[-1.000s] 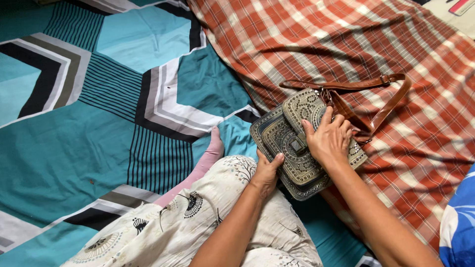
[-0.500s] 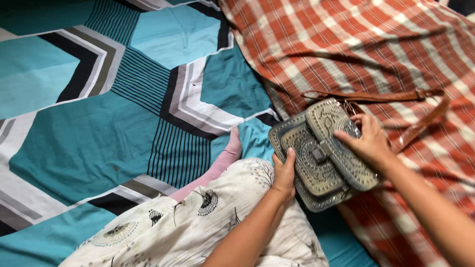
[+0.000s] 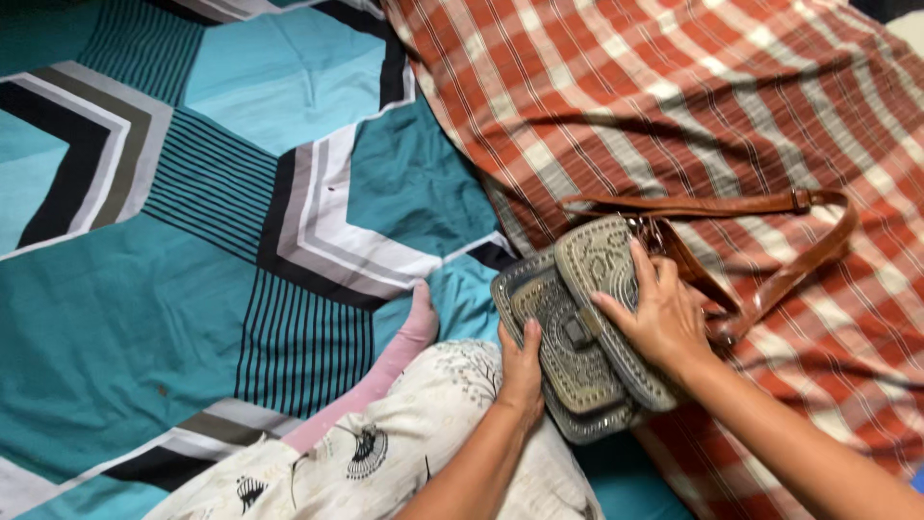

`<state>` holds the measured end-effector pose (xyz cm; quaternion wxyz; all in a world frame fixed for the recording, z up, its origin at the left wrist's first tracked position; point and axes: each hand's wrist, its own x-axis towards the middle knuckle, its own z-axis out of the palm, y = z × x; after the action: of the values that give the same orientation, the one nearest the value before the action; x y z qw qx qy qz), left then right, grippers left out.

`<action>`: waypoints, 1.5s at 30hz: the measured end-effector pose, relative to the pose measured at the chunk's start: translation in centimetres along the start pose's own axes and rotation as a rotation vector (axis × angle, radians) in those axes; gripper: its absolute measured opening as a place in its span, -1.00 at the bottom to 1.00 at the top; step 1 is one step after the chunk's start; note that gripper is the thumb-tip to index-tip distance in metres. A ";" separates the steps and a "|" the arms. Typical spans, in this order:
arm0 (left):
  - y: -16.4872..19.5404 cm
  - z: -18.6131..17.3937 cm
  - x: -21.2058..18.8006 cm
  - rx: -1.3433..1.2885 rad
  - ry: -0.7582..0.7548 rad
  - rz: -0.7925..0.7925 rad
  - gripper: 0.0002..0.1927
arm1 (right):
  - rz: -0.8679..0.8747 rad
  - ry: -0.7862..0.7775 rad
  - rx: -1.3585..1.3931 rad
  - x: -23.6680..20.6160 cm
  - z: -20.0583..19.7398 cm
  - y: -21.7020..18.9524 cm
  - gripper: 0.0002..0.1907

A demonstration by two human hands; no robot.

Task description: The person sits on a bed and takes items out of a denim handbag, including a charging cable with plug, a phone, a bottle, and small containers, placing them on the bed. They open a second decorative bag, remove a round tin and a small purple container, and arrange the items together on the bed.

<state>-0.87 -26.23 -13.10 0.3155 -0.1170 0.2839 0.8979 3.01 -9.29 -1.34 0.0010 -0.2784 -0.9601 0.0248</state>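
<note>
**Both hands on a studded shoulder bag, on the bed**

Seen from above, looking down onto a bed. Spread across the left and far side, a bedsheet (image 3: 192, 289) in teal and light blue with black, white and grey chevron bands. Laid over the right side, a red, orange and white plaid cloth (image 3: 674, 106), wrinkled, its edge running diagonally from the far middle towards the near right.

At the meeting of sheet and plaid, right of centre: a small grey-green shoulder bag (image 3: 568, 337) with embossed, studded panels and a dark clasp at mid-front. Bag tilted, resting partly on the plaid, partly against a knee. Front flap lifted a little away from the body of the bag. Brown leather strap (image 3: 799, 250) attached at the far end of the bag, looping out to the right over the plaid and curling back.

Left hand (image 3: 521, 371) pressed flat against the near left side of the bag, fingers pointing far, thumb alongside; steadying rather than wrapped around. Right hand (image 3: 656, 313) curled over the raised flap from the right, fingers spread on the embossed surface, gripping its edge.

Near centre, a leg in white trousers (image 3: 404, 453) printed with dark tree and flower shapes, just left of the bag. Beside it, a pink-socked foot (image 3: 404, 347) pointing far, resting on the sheet.
</note>
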 end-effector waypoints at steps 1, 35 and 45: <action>-0.2 0.1 0.0 -0.008 0.018 -0.007 -0.40 | 0.008 -0.021 0.008 -0.1 0.0 0.3 0.13; -1.8 -1.8 -3.0 0.522 0.222 0.155 -0.11 | 0.124 -0.145 0.720 -2.5 -1.2 1.0 0.23; -0.4 -0.8 -7.1 1.257 -0.160 0.698 -0.35 | -0.018 0.056 0.124 -9.2 -0.4 -3.2 0.27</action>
<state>4.92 -30.03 -11.17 0.0378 0.2502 0.7434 0.6191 9.11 -16.86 -0.66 0.0452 -0.2696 -0.9589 0.0765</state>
